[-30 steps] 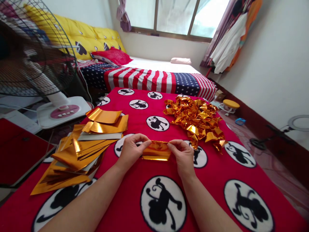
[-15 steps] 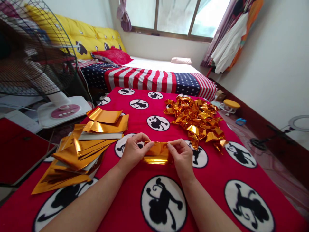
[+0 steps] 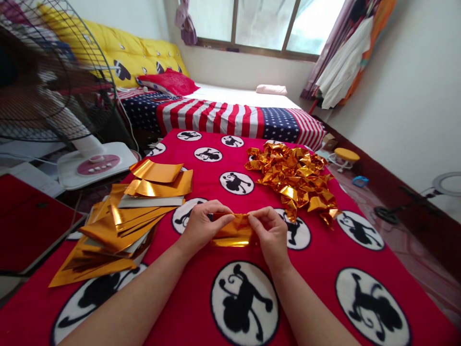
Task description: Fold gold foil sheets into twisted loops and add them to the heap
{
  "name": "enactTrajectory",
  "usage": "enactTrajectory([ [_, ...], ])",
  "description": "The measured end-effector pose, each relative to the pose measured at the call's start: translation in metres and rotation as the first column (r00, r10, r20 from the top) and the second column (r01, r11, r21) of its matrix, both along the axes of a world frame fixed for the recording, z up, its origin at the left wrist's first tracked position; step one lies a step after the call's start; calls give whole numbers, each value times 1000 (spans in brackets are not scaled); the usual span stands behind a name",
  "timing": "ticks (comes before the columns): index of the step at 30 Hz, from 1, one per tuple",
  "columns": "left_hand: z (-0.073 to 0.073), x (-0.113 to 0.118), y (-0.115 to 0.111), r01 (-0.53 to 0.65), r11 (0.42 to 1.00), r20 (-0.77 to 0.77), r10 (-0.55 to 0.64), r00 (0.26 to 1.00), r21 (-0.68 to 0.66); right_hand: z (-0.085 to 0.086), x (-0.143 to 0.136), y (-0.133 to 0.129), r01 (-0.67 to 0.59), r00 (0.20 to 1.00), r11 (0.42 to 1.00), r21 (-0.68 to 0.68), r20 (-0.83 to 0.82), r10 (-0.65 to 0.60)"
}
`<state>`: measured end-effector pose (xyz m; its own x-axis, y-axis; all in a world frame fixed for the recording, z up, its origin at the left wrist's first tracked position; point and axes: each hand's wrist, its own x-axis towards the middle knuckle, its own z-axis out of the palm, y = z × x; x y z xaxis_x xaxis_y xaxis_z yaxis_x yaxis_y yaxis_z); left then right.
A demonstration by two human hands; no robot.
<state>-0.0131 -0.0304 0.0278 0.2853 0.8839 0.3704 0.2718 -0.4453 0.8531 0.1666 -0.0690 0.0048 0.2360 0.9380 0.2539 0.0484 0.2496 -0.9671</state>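
Observation:
A shiny gold foil sheet [image 3: 235, 234] is held between both hands above the red cloth [image 3: 306, 293] with monkey prints. My left hand [image 3: 207, 222] pinches its upper edge between thumb and fingers, toward the left. On the right part of the same edge, my right hand [image 3: 268, 230] is closed in a pinch. The foil's top edge looks folded over, and its lower edge curls. Flat gold sheets [image 3: 120, 223] lie in a loose, fanned stack left of my left hand. Crumpled-looking folded gold pieces [image 3: 291, 178] are heaped beyond my right hand.
A fan [image 3: 95, 163] stands at the left, above a dark red panel [image 3: 32, 226]. Behind the cloth is a bed [image 3: 223, 117] with a striped cover. A yellow stool [image 3: 345, 154] and a ring-shaped stand [image 3: 446, 184] are on the right.
The fingertips of my left hand have slid slightly right along the foil's upper edge, closer to my right hand. Both hands still pinch the foil.

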Motion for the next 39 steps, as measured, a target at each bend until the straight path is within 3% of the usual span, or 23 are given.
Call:
enactTrajectory([
  [4, -2, 0, 0, 31, 1000, -8, -31, 999, -5, 4, -1, -1, -43, 999, 999, 5, -11, 44],
  [12, 0, 2, -2, 75, 997, -55, -73, 996, 24, 9, -3, -2, -106, 965, 992, 74, 249, 85],
  [16, -1, 3, -2, 33, 999, -35, -33, 999, -7, 10, -4, -2, -90, 951, 991, 94, 303, 58],
  [21, -4, 2, 1, -52, 991, 30, 56, 998, -123, 11, -2, -2, -63, 956, 990, 127, 293, 24],
  [28, -9, -2, 6, -58, 981, 114, 80, 990, -184, 10, 0, -1, -26, 960, 991, 131, 279, -12],
  [39, 0, 0, -1, -84, 996, 38, 85, 996, -42, 11, -1, -3, -32, 964, 993, 116, 266, 0],
])
